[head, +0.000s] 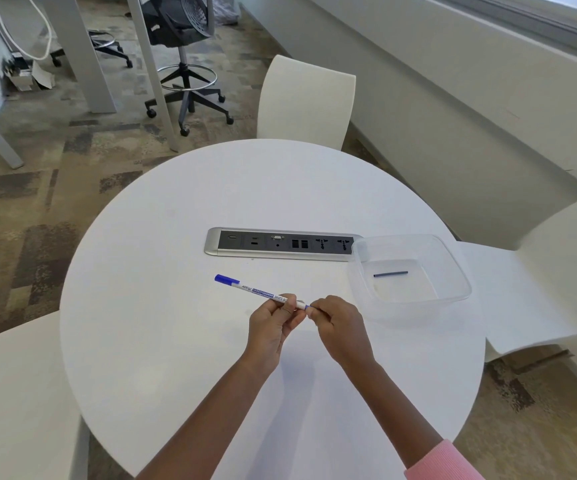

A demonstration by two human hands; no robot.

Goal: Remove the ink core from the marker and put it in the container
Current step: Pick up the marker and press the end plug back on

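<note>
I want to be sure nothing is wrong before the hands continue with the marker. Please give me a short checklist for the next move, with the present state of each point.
1. Left hand grips the marker barrel: ok.
2. Right hand pinches the blue end plug at the rear of the marker: ok.
3. Blue cap on the far end is closed: ok.
4. Container is open and near the right hand: ok.
5. Container has room; only one dark ink core lies inside: ok.
6. End plug is seated or loose: cannot tell.
</note>
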